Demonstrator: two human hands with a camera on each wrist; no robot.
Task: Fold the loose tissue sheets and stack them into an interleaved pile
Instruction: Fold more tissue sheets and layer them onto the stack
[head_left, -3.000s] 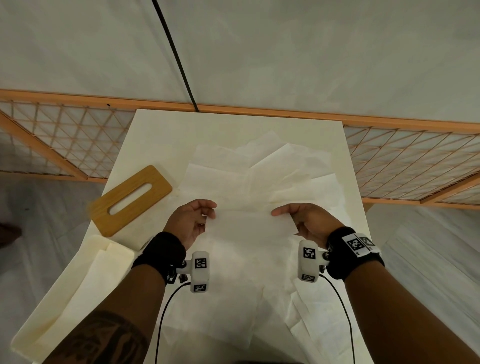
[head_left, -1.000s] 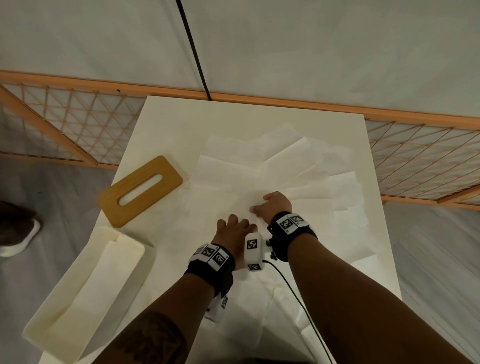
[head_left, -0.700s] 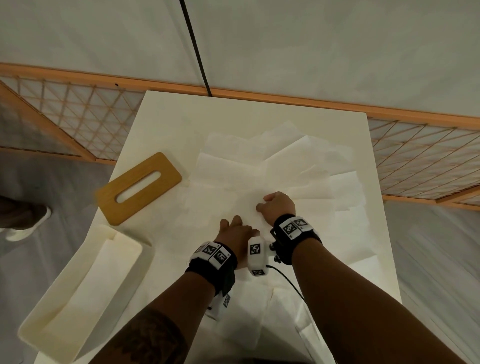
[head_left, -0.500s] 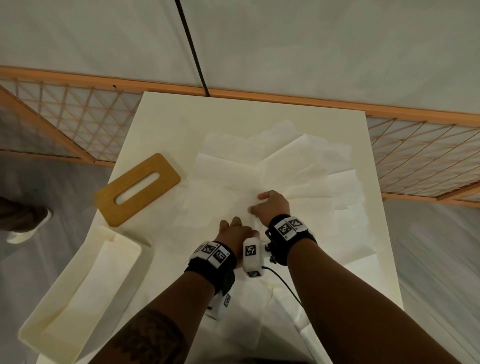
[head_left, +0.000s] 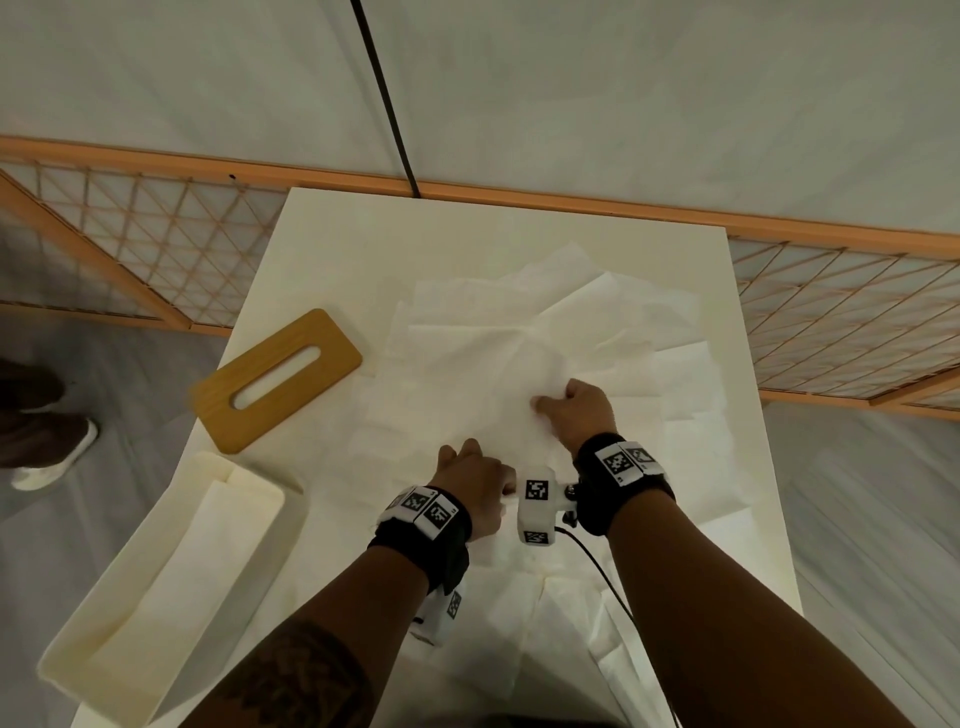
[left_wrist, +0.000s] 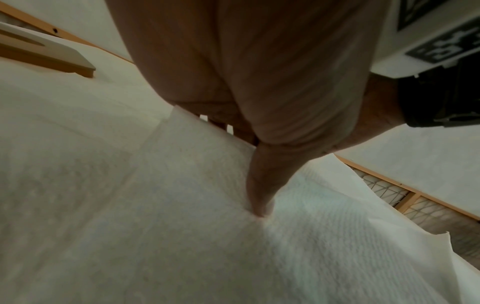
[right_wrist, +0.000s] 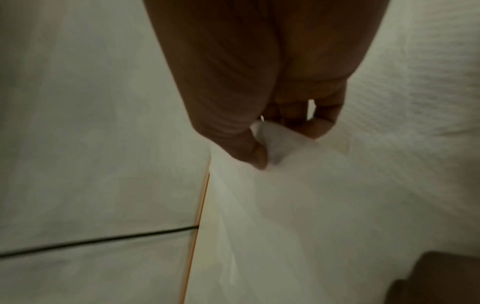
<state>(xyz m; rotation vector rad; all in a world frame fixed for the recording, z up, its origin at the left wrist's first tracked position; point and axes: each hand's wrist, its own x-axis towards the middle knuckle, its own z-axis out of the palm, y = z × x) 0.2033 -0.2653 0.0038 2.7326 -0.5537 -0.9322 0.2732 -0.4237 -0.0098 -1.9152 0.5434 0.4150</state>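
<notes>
Since three seconds ago both hands have come together over the middle of the spread: the right hand (head_left: 576, 410) now pinches a raised edge of the top tissue sheet (head_left: 498, 395), thumb against curled fingers, while the left hand (head_left: 470, 480) pins the same sheet between thumb and fingers, nearer the person. Loose tissue sheets (head_left: 623, 322) cover the tabletop (head_left: 332, 244) right of the wooden lid (head_left: 278, 379). Nearer than the lid, the cream tissue box (head_left: 78, 644) holds what looks like pale folded tissue. Most sheets appear unfolded, so the work seems early.
</notes>
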